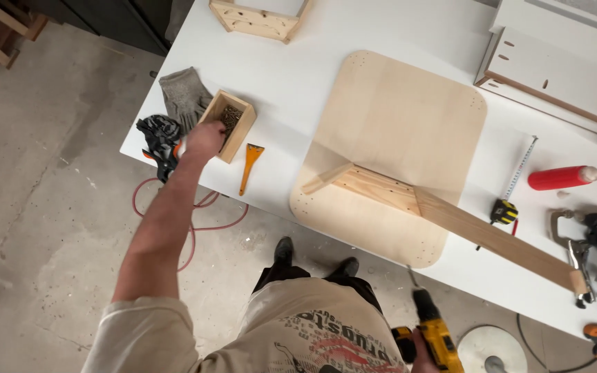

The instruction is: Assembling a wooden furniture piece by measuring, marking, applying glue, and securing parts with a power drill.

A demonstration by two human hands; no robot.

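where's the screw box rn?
Head view, left part of the white table: the small wooden box of screws sits near the front edge, between the grey glove and the orange scraper, with the left hand reaching into it.

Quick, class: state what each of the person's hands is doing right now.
Left hand: reaching into the small wooden box of screws; grip cannot be told.
Right hand: closed on the yellow cordless drill.

Single view, head-worn camera. Position: above the standing person, looking steeply down past the torso and shoes to the concrete floor (pixel 50 207). Facing: the white bench (pixel 291 83), which runs diagonally across the upper frame. Range: arm's reach; bench near, far edge cropped at top right. No second view.
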